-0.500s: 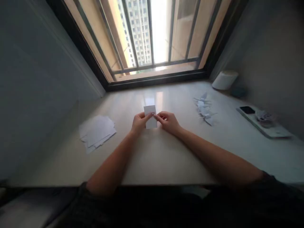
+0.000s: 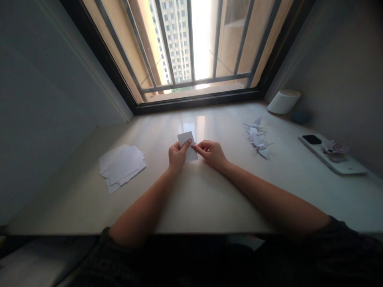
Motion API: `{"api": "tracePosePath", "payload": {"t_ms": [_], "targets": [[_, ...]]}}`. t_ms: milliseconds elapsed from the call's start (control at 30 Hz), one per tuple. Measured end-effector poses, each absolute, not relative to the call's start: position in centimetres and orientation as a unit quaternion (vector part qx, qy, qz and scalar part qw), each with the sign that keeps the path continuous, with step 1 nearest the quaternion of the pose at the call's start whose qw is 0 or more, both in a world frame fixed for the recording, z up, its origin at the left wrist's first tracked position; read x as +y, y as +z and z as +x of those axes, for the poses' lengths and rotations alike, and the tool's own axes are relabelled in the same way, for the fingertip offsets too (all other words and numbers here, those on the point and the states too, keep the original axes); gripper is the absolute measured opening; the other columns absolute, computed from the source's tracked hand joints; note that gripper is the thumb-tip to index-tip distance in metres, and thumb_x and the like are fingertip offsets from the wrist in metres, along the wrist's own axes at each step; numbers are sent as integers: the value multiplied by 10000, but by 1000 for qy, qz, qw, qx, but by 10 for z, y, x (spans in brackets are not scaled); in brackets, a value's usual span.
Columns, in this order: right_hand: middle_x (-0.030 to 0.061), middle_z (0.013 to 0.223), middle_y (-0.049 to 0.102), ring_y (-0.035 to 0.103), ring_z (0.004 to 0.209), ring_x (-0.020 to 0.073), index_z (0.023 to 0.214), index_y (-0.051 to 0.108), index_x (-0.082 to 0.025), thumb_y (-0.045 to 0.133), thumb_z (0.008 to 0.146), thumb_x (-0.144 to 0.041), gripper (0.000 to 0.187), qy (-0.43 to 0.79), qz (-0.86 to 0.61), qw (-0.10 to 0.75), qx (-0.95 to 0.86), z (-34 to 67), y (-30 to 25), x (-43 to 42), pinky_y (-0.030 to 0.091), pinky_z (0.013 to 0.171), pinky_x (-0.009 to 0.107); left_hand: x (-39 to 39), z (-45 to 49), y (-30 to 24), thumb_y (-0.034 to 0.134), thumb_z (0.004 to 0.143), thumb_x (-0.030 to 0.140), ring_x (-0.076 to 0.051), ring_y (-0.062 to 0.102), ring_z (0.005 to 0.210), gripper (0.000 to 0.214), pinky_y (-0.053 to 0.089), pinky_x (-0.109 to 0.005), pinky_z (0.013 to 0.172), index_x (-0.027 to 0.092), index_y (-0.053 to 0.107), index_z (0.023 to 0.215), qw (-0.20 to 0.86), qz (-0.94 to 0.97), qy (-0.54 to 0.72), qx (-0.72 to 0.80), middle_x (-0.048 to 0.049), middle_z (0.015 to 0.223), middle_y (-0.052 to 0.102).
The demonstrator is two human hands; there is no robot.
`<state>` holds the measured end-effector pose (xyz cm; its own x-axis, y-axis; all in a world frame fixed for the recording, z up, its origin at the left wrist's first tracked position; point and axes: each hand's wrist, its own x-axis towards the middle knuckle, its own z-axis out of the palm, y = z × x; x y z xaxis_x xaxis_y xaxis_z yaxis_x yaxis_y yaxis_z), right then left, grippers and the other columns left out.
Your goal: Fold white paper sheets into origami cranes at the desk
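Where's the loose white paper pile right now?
Head view, left side: the paper pile lies on the white surface, left of the left hand, which holds a small sheet.

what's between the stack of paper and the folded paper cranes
Between them, in the head view: the left hand, the white sheet it holds, and the right hand, its fingers at the sheet's right edge.

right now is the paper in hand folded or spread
Probably folded: the paper is narrower than the stacked sheets; layers don't show.
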<state>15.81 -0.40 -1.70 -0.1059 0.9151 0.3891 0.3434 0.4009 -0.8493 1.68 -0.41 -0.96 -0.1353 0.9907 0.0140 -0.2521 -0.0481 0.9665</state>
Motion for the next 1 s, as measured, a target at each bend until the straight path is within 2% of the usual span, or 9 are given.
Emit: {"api": "tracePosePath", "payload": {"t_ms": [200, 433, 833, 1000], "targets": [[14, 599, 621, 454, 528, 108, 655, 684, -170, 619, 786, -536, 394, 323, -455, 490, -670, 154, -14, -6, 338, 512, 255, -10, 22, -5, 799, 585, 483, -178, 659, 630, 451, 509, -285, 611, 104, 710, 813, 532, 344, 635, 442, -94, 766, 721], [2, 587, 598, 460, 534, 105, 603, 633, -175, 628, 806, -450, 342, 297, -432, 454, -720, 152, -17, -8, 341, 534, 252, 2, 12, 2, 823, 580, 403, -155, 662, 655, 402, 505, -263, 649, 109, 702, 826, 523, 276, 671, 446, -81, 774, 723], [1, 634, 530, 427, 564, 108, 622, 577, -181, 531, 884, -364, 323, 248, -418, 416, -769, 154, -15, -9, 313, 559, 258, 2, 9, 2, 803, 600, 428, -182, 677, 698, 405, 513, -273, 652, 108, 705, 829, 514, 315, 658, 453, -93, 787, 726], [10, 707, 523, 451, 603, 120, 707, 568, -189, 491, 906, -357, 272, 248, -394, 426, -776, 154, -14, -9, 355, 587, 257, 2, 8, 4, 803, 605, 415, -183, 682, 703, 404, 520, -280, 677, 101, 697, 835, 512, 304, 664, 452, -94, 799, 727]]}}
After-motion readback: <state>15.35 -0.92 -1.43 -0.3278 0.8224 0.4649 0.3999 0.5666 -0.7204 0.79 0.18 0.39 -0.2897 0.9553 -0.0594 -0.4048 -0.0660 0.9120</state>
